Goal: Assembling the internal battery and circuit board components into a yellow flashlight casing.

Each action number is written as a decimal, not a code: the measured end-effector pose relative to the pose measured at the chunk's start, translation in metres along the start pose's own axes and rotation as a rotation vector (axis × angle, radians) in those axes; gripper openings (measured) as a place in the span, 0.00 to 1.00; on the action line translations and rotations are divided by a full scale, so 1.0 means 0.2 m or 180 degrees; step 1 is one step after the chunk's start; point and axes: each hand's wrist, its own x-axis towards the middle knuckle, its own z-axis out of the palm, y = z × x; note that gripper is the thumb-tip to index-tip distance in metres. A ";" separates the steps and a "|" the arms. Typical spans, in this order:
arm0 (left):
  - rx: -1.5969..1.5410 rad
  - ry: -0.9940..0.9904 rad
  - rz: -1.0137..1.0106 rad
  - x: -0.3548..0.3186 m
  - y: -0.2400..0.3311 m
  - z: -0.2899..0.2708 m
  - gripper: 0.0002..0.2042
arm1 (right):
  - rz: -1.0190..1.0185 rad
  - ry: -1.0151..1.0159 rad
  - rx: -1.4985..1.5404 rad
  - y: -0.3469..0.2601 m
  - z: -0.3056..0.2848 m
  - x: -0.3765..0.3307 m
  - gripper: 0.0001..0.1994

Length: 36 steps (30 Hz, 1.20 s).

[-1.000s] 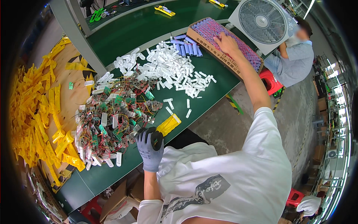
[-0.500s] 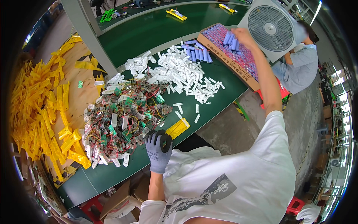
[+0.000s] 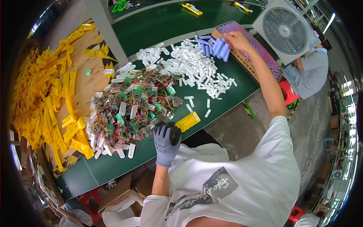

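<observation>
1. Head view: gloved left hand (image 3: 166, 143) rests at the green counter (image 3: 227, 87) edge, fingers together, empty; a yellow clip (image 3: 188, 122) lies just beside its fingertips.
2. Bare right hand (image 3: 235, 38) reaches far out, fingers clamped on blue cells (image 3: 220, 48) beside the cell tray (image 3: 257, 49).

Matt knitted glove (image 3: 165, 145), glossy yellow plastic clip (image 3: 187, 121), smooth green table mat (image 3: 230, 90).

Green bench (image 3: 170, 22), wired boards (image 3: 128, 109), white strips (image 3: 189, 68)
</observation>
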 end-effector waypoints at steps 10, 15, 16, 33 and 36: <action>-0.0077 -0.0068 -0.0029 -0.02 -0.01 0.00 0.14 | -0.0482 0.1372 -0.1060 -0.03 0.08 -0.15 0.15; -0.0063 -0.0089 -0.0023 0.00 0.00 0.00 0.14 | 0.0278 -0.0052 -0.2231 -0.01 0.09 -0.36 0.11; -0.0060 -0.0075 -0.0024 0.01 0.00 0.00 0.13 | 0.0313 -0.0058 -0.2224 0.06 0.11 -0.37 0.11; -0.0028 -0.0003 -0.0066 0.01 0.01 -0.02 0.13 | -0.1094 0.2565 -0.2557 0.08 0.09 -0.53 0.12; -0.0070 -0.0038 -0.0083 0.02 0.02 -0.02 0.12 | -0.0849 0.3055 -0.0312 -0.15 0.11 -0.66 0.11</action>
